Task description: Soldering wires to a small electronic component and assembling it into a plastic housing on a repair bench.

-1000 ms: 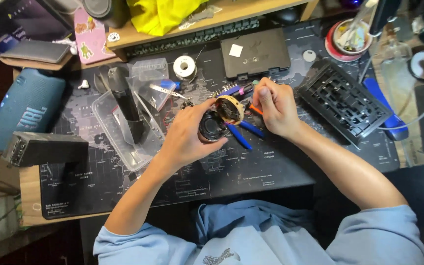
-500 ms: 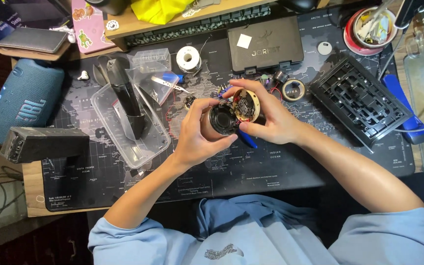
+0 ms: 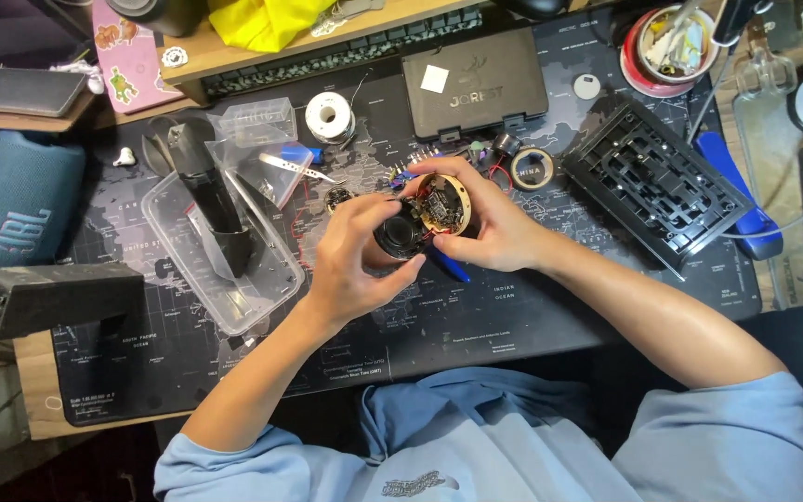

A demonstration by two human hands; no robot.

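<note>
Both hands are wrapped around the gadget over the counter point(image 3: 513, 325): left hand point(image 3: 355, 270) grips the black round body point(image 3: 400, 237), right hand point(image 3: 494, 223) pinches the gold-rimmed circuit board point(image 3: 440, 204). Tug too hard and those thin wires probably tear.

- At the top centre of your mat lies a flat dark grey case point(image 3: 474, 85) bearing a small white square label point(image 3: 434, 78).
- At your left, a clear plastic tub point(image 3: 262, 297) stands open.
- Just above the tub sits a clear plastic bag point(image 3: 255, 125).
- At the top left, a pink sticker sheet point(image 3: 127, 56) leans on the shelf.
</note>
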